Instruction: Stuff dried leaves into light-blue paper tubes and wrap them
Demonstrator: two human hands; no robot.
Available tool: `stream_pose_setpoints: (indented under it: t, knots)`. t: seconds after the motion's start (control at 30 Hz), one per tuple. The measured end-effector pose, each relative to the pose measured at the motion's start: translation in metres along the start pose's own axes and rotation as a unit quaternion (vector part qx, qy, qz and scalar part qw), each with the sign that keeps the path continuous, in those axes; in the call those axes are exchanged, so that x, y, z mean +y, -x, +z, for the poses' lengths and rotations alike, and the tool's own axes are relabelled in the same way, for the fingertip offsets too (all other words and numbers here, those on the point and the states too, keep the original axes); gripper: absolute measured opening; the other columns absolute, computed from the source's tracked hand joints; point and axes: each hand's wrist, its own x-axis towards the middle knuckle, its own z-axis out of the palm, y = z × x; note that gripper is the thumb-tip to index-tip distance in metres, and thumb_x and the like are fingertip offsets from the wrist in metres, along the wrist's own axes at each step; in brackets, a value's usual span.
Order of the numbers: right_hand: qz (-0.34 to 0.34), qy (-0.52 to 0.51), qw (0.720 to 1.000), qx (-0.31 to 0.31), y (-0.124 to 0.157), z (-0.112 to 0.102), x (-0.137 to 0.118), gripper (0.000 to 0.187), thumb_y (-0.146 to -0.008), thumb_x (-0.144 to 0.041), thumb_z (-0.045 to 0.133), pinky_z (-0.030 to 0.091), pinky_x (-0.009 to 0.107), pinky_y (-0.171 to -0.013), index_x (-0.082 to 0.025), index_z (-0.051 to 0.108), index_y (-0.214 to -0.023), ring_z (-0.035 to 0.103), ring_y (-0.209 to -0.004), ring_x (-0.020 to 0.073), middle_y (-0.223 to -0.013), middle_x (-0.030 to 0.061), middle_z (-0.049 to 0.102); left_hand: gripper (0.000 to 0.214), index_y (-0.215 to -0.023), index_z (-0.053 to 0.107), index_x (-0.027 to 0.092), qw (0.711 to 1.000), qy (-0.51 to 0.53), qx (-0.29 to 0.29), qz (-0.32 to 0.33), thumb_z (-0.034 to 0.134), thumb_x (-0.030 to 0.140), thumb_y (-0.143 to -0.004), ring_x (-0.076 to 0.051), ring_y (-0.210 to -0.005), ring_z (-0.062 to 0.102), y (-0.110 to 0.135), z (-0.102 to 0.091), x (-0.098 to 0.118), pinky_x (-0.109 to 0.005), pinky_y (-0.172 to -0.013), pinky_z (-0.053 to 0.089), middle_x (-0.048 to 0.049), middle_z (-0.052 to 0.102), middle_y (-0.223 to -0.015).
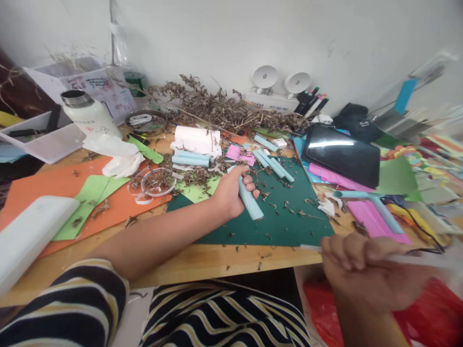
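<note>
Tube filling left hand, fingers wrapping it | right hand, four o'clock, gripping pale stick | other tubes lying seemingly done, one o'clock | green sheet lying unrolled

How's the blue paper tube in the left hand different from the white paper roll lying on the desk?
The blue paper tube is pale blue; the white paper roll is white. The tube is slim, the roll much fatter. The left hand grips the tube, while the roll lies on the desk. Both are cylinder-shaped.
</note>
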Motion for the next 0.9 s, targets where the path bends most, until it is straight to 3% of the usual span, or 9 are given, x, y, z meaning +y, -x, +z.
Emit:
stream_pose_setpoints:
  t: [0.1, 0.33, 0.53, 0.73, 0.9]
  knots:
    - [-0.046, -0.011, 0.999, 0.003, 0.011, 0.006, 0.019, 0.043, -0.072, -0.061, 0.04, 0.027, 0.023, -0.038, -0.022, 0.055, -0.061, 0.03, -0.035, 0.007, -0.039, -0.0051, 0.032, 0.019, -0.061, 0.032, 0.018, 0.999, 0.032, -0.005, 0.019, 0.042, 0.024, -0.076, -0.005, -0.036, 0.034, 0.009, 0.01, 0.006, -0.019, -0.042, 0.039, 0.0078, 0.03, -0.046]
    - [-0.027, -0.069, 0.996, 0.045, 0.024, 0.011, 0.031, 0.037, -0.078, -0.052, 0.037, 0.027, 0.021, -0.039, -0.023, 0.055, -0.064, 0.029, -0.033, 0.0064, -0.038, -0.006, 0.032, 0.024, -0.062, 0.033, 0.018, 0.998, 0.062, -0.022, -0.009, 0.037, 0.032, -0.08, -0.006, -0.038, 0.037, 0.034, 0.019, 0.001, -0.021, -0.045, 0.041, 0.0065, 0.031, -0.047]
    - [-0.029, -0.077, 0.996, 0.046, 0.03, 0.012, 0.037, 0.033, -0.082, -0.048, 0.033, 0.027, 0.02, -0.036, -0.026, 0.057, -0.086, 0.029, -0.031, 0.0065, -0.036, -0.0068, 0.036, 0.027, -0.062, 0.036, 0.017, 0.997, 0.076, -0.011, -0.02, 0.031, 0.035, -0.081, -0.006, -0.038, 0.037, 0.033, 0.022, 0.005, -0.02, -0.044, 0.04, 0.0056, 0.032, -0.047]
    - [0.001, -0.034, 0.999, 0.003, 0.024, 0.034, 0.041, 0.012, -0.076, -0.03, 0.051, 0.023, 0.016, -0.037, -0.026, 0.057, -0.086, 0.026, -0.034, 0.0031, -0.041, -0.0086, 0.035, 0.026, -0.062, 0.037, 0.017, 0.996, 0.08, -0.014, -0.027, 0.03, 0.034, -0.081, -0.007, -0.037, 0.038, 0.031, 0.018, 0.0, -0.02, -0.043, 0.04, 0.0053, 0.032, -0.045]
    - [0.077, 0.025, 0.993, -0.083, 0.013, 0.058, 0.047, 0.032, -0.067, -0.028, 0.064, 0.024, 0.015, -0.036, -0.028, 0.056, -0.098, 0.034, -0.041, 0.0027, -0.06, -0.004, 0.052, 0.024, -0.062, 0.037, 0.017, 0.997, 0.072, -0.028, 0.003, 0.03, 0.031, -0.081, -0.008, -0.038, 0.037, 0.029, 0.014, -0.005, -0.021, -0.042, 0.039, 0.0051, 0.032, -0.045]
